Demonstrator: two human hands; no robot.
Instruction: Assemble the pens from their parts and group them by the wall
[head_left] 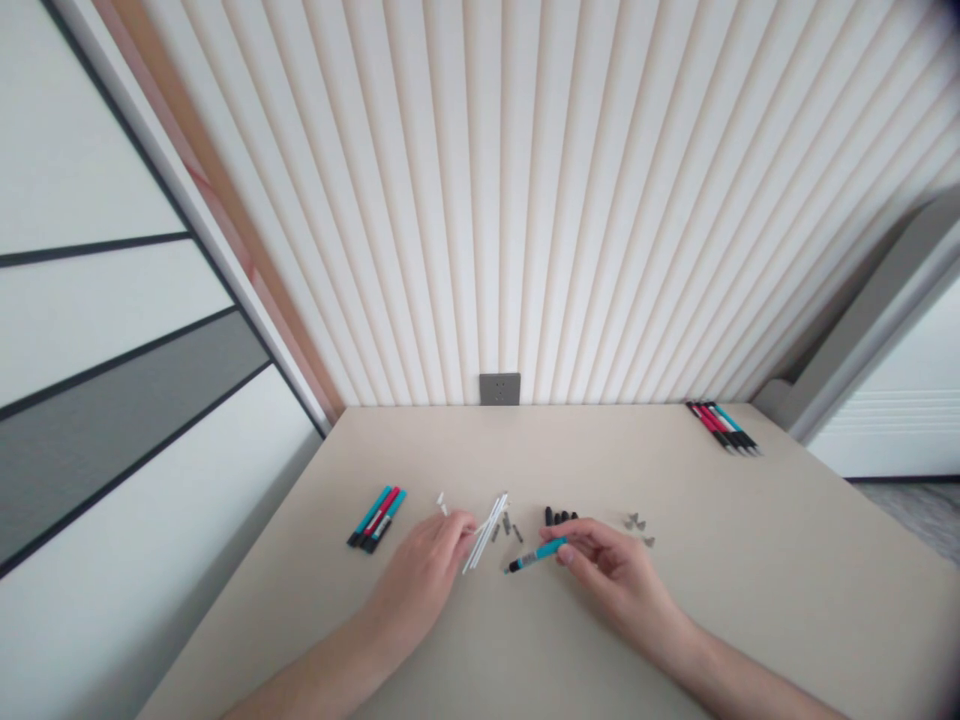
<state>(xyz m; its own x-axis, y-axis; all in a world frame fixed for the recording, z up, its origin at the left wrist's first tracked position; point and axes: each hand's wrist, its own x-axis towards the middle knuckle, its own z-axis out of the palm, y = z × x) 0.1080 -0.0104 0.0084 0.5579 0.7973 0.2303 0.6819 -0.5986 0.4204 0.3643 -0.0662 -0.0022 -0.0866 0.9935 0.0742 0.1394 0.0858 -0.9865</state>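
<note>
My right hand (pixel 611 562) pinches a blue pen barrel (pixel 541 552) between thumb and fingers, its black end pointing left above the table. My left hand (pixel 429 560) is closed at the fingertips on a thin white pen refill, next to a small bundle of white refills (pixel 487 535). Between the hands lie a few small grey springs (pixel 506 524). Just beyond my right fingers are several short black pen parts (pixel 557 516), partly hidden by the hand. Small white pieces (pixel 441 499) lie beyond my left hand.
Blue and red pen barrels (pixel 377 518) lie side by side at the left. Small grey cone-shaped tips (pixel 636 522) are right of my right hand. Several pens with grey tips (pixel 721 428) lie at the table's far right. A ribbed wall with a socket (pixel 499 389) borders the table (pixel 600 450).
</note>
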